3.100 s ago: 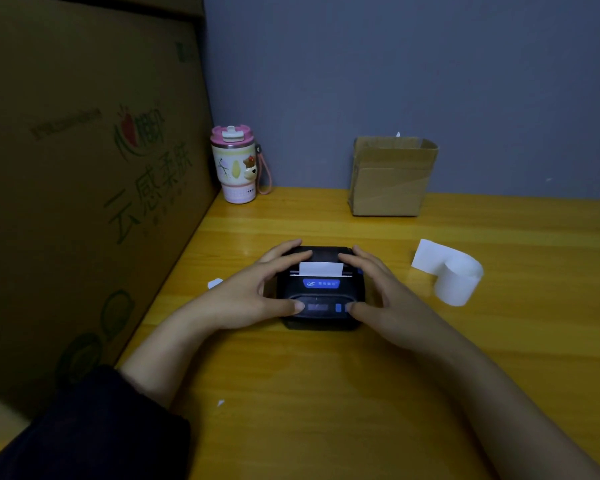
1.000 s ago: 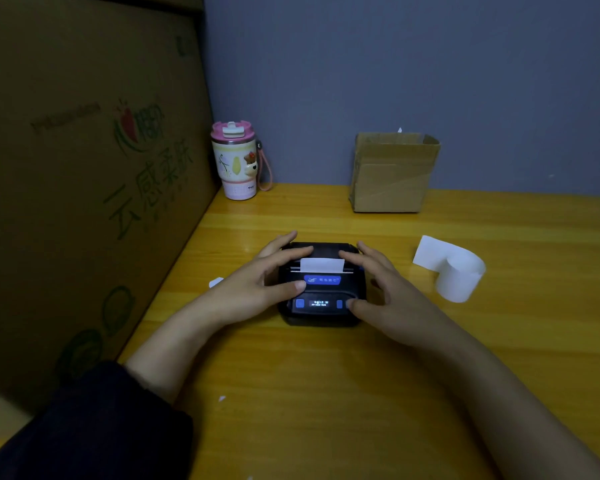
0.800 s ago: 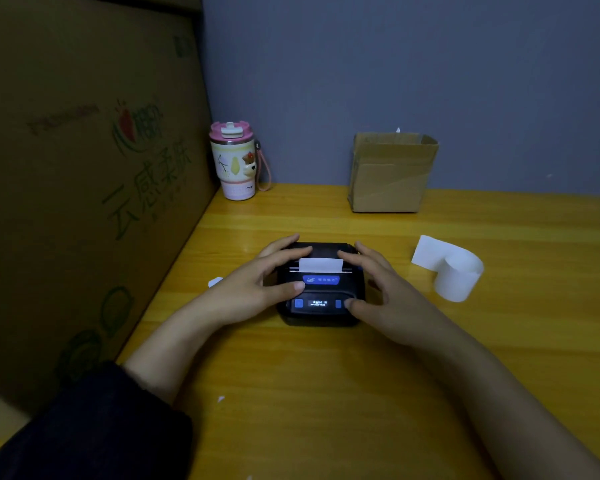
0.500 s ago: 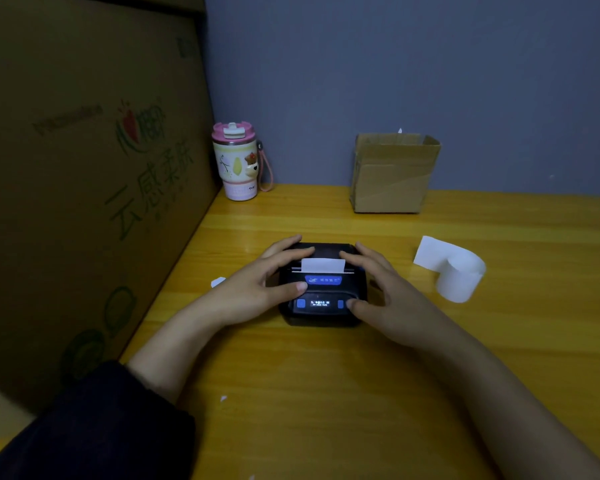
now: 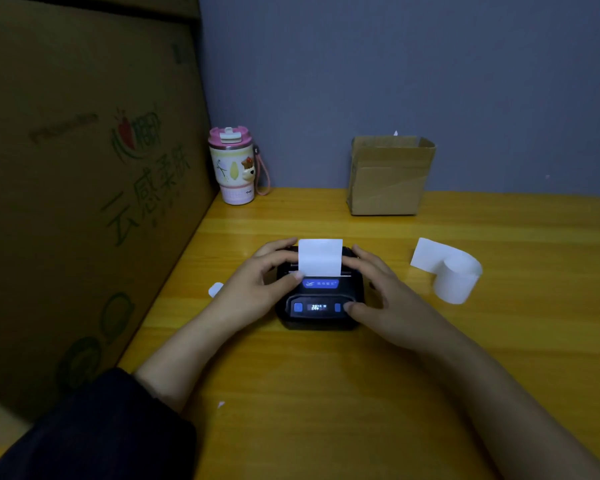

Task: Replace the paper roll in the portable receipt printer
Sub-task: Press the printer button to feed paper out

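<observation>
The black portable receipt printer point(image 5: 317, 318) lies in the middle of the yellow table, lid closed, its small display lit. A white paper strip point(image 5: 320, 257) stands up out of its slot. My left hand point(image 5: 257, 289) clasps the printer's left side, thumb resting beside the blue label. My right hand point(image 5: 383, 296) clasps the right side, thumb on the right front button. A white paper roll point(image 5: 456, 278) with a loose tail lies on the table to the right of my right hand.
A tall cardboard box point(image 5: 84, 202) walls off the left edge of the table point(image 5: 326, 393). A pink-lidded tumbler point(image 5: 232, 166) stands at the back left and a small open carton point(image 5: 390, 174) at the back. Small paper scraps point(image 5: 215, 289) lie left of the printer.
The paper strip has grown much longer out of the printer's slot. My left thumb has shifted up from the front button to beside the label. Both hands stay on the printer.
</observation>
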